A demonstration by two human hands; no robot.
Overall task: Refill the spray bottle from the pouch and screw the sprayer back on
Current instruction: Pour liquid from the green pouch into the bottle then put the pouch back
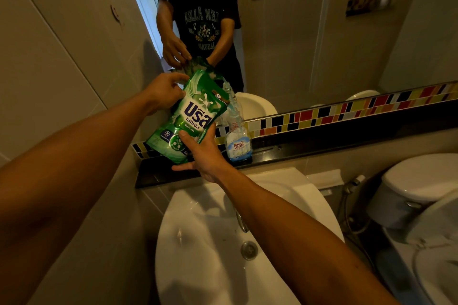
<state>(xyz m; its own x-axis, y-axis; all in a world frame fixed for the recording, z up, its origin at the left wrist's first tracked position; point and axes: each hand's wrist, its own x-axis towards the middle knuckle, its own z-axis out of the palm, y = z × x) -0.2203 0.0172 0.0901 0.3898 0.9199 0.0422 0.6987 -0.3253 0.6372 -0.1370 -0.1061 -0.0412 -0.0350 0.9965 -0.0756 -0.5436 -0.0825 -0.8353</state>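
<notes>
A: Report the position of the pouch [189, 116].

B: The green pouch is held in the air above the left end of the black shelf [322, 148] that runs under the mirror [309, 32]. It is tilted, with its top corner leaning right toward the neck of the spray bottle [237, 136]. Whether the spout touches the neck cannot be told.

A: State of each grip?

B: The left hand [164, 93] pinches the upper left edge of the pouch between thumb and fingers. The right hand [203, 156] supports the lower right corner: thumb on the printed face, fingers underneath. Both grips are closed on the pouch.

A: Location of the bottle?

B: The clear spray bottle stands upright on the shelf, just right of the pouch and close to the shelf's front edge. Its neck is open, with no sprayer on it. A white and blue label is on its lower body.

A: Surroundings?

B: A white sink [247, 230] sits below the shelf, under both forearms. A coloured tile strip [359, 109] runs along the back of the shelf. A toilet [416, 190] stands at the right.
</notes>
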